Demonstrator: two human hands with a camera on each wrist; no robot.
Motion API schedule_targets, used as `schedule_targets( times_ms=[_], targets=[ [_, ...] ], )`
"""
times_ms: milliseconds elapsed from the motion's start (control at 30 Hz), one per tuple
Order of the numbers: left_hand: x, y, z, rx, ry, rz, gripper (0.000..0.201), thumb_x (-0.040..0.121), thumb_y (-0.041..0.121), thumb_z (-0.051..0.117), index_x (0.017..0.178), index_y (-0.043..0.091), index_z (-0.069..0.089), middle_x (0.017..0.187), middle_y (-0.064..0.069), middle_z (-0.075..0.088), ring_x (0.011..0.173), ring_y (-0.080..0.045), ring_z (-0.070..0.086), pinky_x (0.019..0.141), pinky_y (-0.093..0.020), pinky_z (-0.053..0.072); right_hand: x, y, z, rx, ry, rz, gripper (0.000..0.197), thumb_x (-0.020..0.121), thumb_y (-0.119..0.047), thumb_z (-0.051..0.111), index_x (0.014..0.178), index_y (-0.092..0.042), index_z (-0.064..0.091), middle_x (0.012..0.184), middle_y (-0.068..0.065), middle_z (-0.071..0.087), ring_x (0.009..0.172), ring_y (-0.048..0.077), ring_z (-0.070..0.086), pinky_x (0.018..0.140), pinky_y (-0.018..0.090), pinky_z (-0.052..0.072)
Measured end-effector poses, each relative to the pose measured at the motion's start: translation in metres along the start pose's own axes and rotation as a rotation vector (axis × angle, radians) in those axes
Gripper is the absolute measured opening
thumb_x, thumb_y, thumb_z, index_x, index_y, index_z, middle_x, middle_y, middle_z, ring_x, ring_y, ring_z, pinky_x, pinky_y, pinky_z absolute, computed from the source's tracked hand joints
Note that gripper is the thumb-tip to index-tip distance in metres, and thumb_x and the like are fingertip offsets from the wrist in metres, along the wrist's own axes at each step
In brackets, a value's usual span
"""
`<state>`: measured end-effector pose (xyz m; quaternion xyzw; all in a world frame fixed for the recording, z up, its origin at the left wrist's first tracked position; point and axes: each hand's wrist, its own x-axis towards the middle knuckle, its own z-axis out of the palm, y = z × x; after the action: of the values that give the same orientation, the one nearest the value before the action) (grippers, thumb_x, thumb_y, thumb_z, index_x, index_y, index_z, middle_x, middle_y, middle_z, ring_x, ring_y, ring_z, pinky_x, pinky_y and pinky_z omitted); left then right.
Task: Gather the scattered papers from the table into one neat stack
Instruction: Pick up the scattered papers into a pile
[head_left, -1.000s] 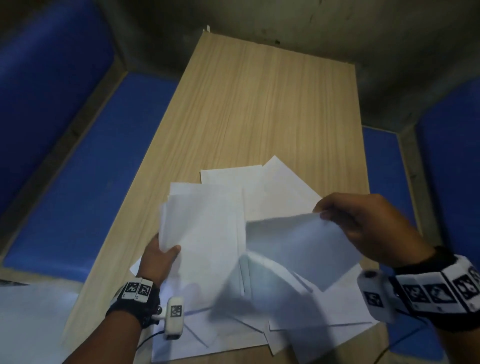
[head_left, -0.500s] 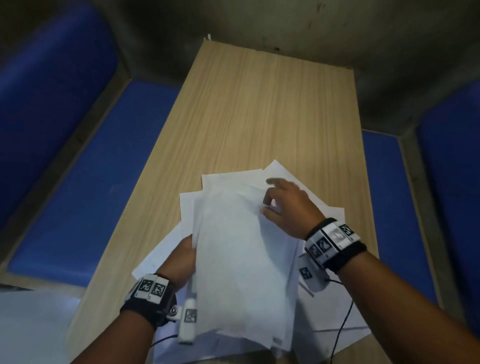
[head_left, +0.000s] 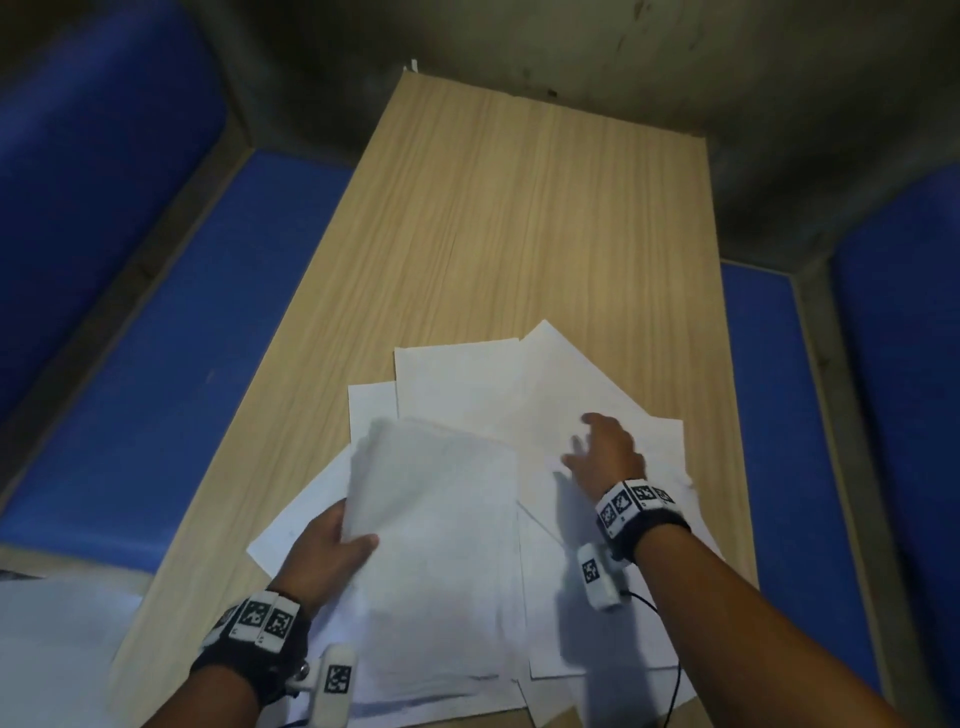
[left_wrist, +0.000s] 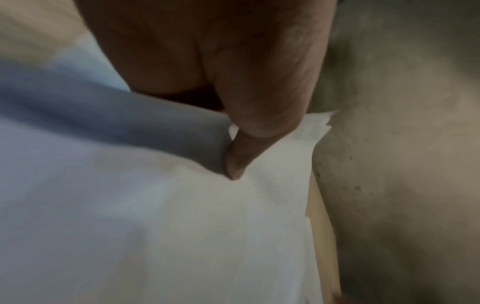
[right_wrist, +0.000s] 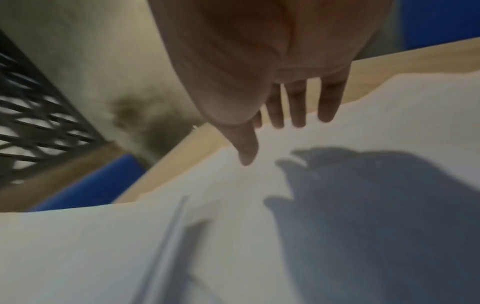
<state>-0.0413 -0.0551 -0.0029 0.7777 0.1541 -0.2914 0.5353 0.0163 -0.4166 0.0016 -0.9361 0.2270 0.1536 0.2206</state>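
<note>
The next sheets to gather lie ahead of and under the right hand (head_left: 605, 454), fanned across the near half of the worktop (head_left: 519, 218), while the stack (head_left: 441, 561) gathered so far sits to that hand's left, in the left hand (head_left: 327, 548). So the right hand is the nearer one to the loose sheets (head_left: 519, 384), and the stack waits beside it to take them. The stack's long axis runs roughly away from the person, tilted a little leftward at its far end; the loose sheets point several ways, one with a corner aimed at the worktop's far end. The left hand grasps the stack at its left edge: in the left wrist view the thumb (left_wrist: 241, 156) presses down on top of the paper, and the other fingers, hidden beneath, presumably close against it from below. The right hand is released and holds nothing; in the right wrist view its fingers (right_wrist: 298, 107) are straight and slightly spread, thumb apart, hovering just over the sheets and casting a clear shadow on them. Whether the fingertips already touch the paper cannot be told. More sheets lie under and beside the stack, reaching the near edge of the worktop. The job looks partly done: the coming move likely calls for the right hand to drop onto a far sheet and draw it leftward to the stack.
</note>
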Motion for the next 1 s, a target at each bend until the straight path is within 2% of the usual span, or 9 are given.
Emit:
schedule_targets(
  times_ms=[133,233,333,433,533,633,800,900,1000],
  targets=[
    [-0.002,-0.008,-0.025,-0.154,0.134,0.002,0.037,0.094,0.001,0.065,0.129,0.014,0.063,0.110,-0.007,0.077,0.098,-0.027,0.073,0.080,-0.038,0.056,0.025,0.040,-0.004,-0.261,-0.073,0.180,0.094,0.073,-0.045,0.077,0.147,-0.019,0.026,0.149,0.006,0.038,0.133,0.031,0.041,0.100,0.053,0.042],
    [-0.003,-0.012,-0.042,-0.284,0.164,0.004,0.039,0.092,0.000,0.070,0.127,0.016,0.064,0.108,-0.005,0.080,0.098,-0.029,0.075,0.082,-0.045,0.058,0.039,0.046,-0.007,-0.377,-0.089,0.215,0.096,0.062,-0.055,0.081,0.139,-0.019,0.035,0.137,0.006,0.047,0.127,0.031,0.045,0.093,0.052,0.041],
    [0.000,-0.021,-0.053,-0.369,0.198,-0.017,0.044,0.080,0.008,0.076,0.121,0.020,0.066,0.107,-0.005,0.081,0.097,-0.031,0.077,0.082,-0.048,0.058,0.050,0.045,-0.011,-0.424,-0.094,0.174,0.073,0.059,-0.054,0.084,0.117,-0.023,0.052,0.119,0.002,0.058,0.117,0.028,0.048,0.085,0.045,0.035],
    [0.003,-0.028,-0.058,-0.413,0.230,-0.031,0.042,0.091,-0.005,0.067,0.127,0.015,0.063,0.109,-0.008,0.079,0.099,-0.035,0.074,0.084,-0.049,0.057,0.053,0.043,-0.019,-0.422,-0.040,0.077,0.038,0.071,-0.039,0.077,0.103,-0.022,0.066,0.106,0.005,0.061,0.112,0.029,0.053,0.080,0.039,0.039],
    [0.007,-0.036,-0.060,-0.414,0.236,-0.043,0.045,0.092,-0.003,0.066,0.135,0.011,0.060,0.117,-0.014,0.076,0.105,-0.041,0.071,0.091,-0.056,0.055,0.047,0.040,-0.032,-0.052,-0.021,-0.033,0.004,0.080,-0.013,0.069,0.080,-0.010,0.067,0.079,0.008,0.060,0.075,0.027,0.058,0.053,0.022,0.042],
    [0.010,-0.041,-0.061,-0.398,0.237,-0.043,0.048,0.090,0.001,0.071,0.135,0.013,0.061,0.120,-0.015,0.075,0.107,-0.041,0.071,0.095,-0.061,0.053,0.038,0.037,-0.059,0.250,0.012,-0.066,0.011,0.084,-0.011,0.069,0.079,-0.011,0.059,0.074,0.013,0.064,0.060,0.022,0.052,0.052,0.027,0.039],
    [0.011,-0.045,-0.064,-0.390,0.255,-0.053,0.045,0.095,-0.001,0.064,0.136,0.015,0.061,0.122,-0.014,0.074,0.110,-0.041,0.069,0.099,-0.063,0.050,0.009,0.047,-0.084,0.176,-0.208,-0.150,0.014,0.076,-0.011,0.076,0.074,-0.008,0.062,0.070,0.004,0.062,0.064,0.018,0.055,0.059,0.030,0.038],
    [0.009,-0.044,-0.065,-0.412,0.260,-0.081,0.038,0.096,-0.001,0.062,0.129,0.018,0.063,0.120,-0.014,0.074,0.108,-0.041,0.069,0.098,-0.061,0.051,-0.015,0.071,-0.054,-0.047,-0.400,-0.140,0.020,0.073,-0.017,0.075,0.069,-0.026,0.058,0.081,-0.001,0.066,0.079,0.020,0.062,0.067,0.030,0.041],
    [0.005,-0.040,-0.062,-0.432,0.253,-0.092,0.037,0.097,-0.001,0.060,0.131,0.015,0.062,0.120,-0.018,0.072,0.107,-0.042,0.068,0.096,-0.060,0.051,-0.032,0.091,-0.022,-0.339,-0.497,-0.217,0.039,0.081,-0.013,0.065,0.117,-0.027,0.061,0.120,0.004,0.063,0.106,0.024,0.061,0.081,0.029,0.046]
  ],
)
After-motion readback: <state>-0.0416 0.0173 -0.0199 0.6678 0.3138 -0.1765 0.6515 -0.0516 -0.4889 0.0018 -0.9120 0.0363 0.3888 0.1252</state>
